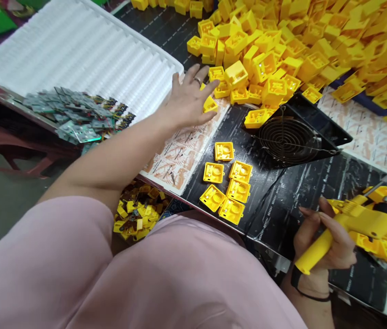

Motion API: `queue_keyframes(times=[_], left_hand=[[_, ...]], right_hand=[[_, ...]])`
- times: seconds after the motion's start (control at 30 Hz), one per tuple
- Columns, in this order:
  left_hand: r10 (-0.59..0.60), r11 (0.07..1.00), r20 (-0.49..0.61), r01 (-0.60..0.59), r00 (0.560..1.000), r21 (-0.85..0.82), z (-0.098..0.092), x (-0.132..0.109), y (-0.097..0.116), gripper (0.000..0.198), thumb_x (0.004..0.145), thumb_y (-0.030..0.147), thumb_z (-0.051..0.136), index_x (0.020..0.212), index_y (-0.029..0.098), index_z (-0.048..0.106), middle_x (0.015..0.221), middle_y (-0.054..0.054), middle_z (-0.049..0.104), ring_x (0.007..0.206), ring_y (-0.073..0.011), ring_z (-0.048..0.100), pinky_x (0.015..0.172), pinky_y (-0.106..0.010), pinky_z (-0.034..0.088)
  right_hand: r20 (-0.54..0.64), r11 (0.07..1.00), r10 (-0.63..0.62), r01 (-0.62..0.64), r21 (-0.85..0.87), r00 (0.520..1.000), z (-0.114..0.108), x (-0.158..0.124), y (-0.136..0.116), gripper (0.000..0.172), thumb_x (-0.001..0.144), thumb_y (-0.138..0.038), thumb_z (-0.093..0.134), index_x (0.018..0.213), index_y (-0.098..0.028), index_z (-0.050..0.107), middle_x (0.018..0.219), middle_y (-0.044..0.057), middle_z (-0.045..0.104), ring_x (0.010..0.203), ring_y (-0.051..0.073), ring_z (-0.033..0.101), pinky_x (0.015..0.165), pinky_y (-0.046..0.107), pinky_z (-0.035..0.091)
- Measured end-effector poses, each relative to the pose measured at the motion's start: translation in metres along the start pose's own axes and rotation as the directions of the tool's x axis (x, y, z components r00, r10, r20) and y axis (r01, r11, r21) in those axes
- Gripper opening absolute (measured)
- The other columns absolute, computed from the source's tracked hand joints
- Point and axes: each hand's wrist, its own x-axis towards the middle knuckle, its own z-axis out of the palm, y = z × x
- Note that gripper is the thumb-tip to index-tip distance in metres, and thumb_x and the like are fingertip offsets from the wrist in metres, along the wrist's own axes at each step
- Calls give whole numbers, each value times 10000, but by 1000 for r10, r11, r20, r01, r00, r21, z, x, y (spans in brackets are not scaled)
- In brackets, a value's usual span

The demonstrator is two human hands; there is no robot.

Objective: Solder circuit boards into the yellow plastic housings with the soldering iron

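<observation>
Spread left hand (190,98) is covering a plastic housing (209,105), likely light; pinch its walls. Right hand (342,249) is clutching a pistol-grip tool (364,221).

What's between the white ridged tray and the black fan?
Head view: left hand over a yellow housing, patterned paper, black tabletop, and more yellow housings near the fan.

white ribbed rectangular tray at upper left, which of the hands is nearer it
Left. The left hand is beside a corner of the tray, over a yellow plastic housing; the right hand is far across the black tabletop, gripping a yellow-handled tool.
</observation>
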Motion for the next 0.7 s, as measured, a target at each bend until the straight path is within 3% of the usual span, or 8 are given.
queue_keyframes(times=[0.07, 0.13, 0.23, 0.43, 0.57, 0.7], left_hand=[[-33, 999, 87, 32, 996, 10, 6, 19, -11, 847, 877, 520, 727, 1628, 216, 481, 1689, -201, 413, 1528, -495, 397, 1211, -671, 363], [-31, 999, 139, 29, 990, 16, 10, 22, -9, 780, 880, 534, 720, 1560, 191, 553, 1522, -216, 573, 1403, -469, 534, 1144, -616, 445], [-35, 996, 159, 21, 987, 90, 6, -1, 9, 698, 887, 580, 725, 1435, 157, 639, 1333, -211, 665, 1317, -468, 584, 1095, -604, 468], [-33, 984, 158, 5, 987, 177, -11, -55, 37, 590, 956, 522, 717, 1424, 174, 623, 1448, -215, 611, 1385, -480, 549, 1051, -570, 514], [-27, 978, 184, -12, 983, 207, -16, -69, 44, 555, 1010, 504, 640, 1435, 150, 604, 1487, -236, 588, 1405, -467, 537, 1032, -523, 527], [-88, 987, 273, 47, 958, 155, -21, -71, 37, 645, 915, 643, 713, 1330, 151, 668, 1307, -189, 690, 1323, -482, 605, 1088, -590, 496]], right_hand=[[4, 1000, 4, -4, 1, 1000, 0, 0, 0, 409, 753, 2, 770, 1065, -250, 689, 1152, 29, 831, 707, 222, 814, 672, 320, 698], [11, 1000, 10, -10, 7, 1000, 0, 1, -1, 421, 755, 6, 765, 1080, -250, 689, 1170, 33, 828, 696, 219, 812, 677, 328, 701], [19, 1000, 18, -18, 20, 1000, 0, 1, -1, 426, 767, 4, 763, 1104, -247, 689, 1199, 43, 820, 702, 220, 813, 667, 333, 702], [1, 997, -5, 5, 73, 1000, 3, 3, -1, 533, 775, 43, 723, 1208, -266, 698, 1245, 35, 806, 735, 208, 816, 647, 320, 694], [11, 996, -13, 12, 90, 1000, 3, 3, -1, 576, 787, 50, 716, 1267, -268, 695, 1257, 49, 801, 758, 214, 822, 636, 318, 691], [16, 997, -16, 15, 79, 1000, 2, 1, 0, 620, 786, 61, 723, 1302, -282, 686, 1258, 39, 802, 814, 225, 830, 685, 326, 702]])
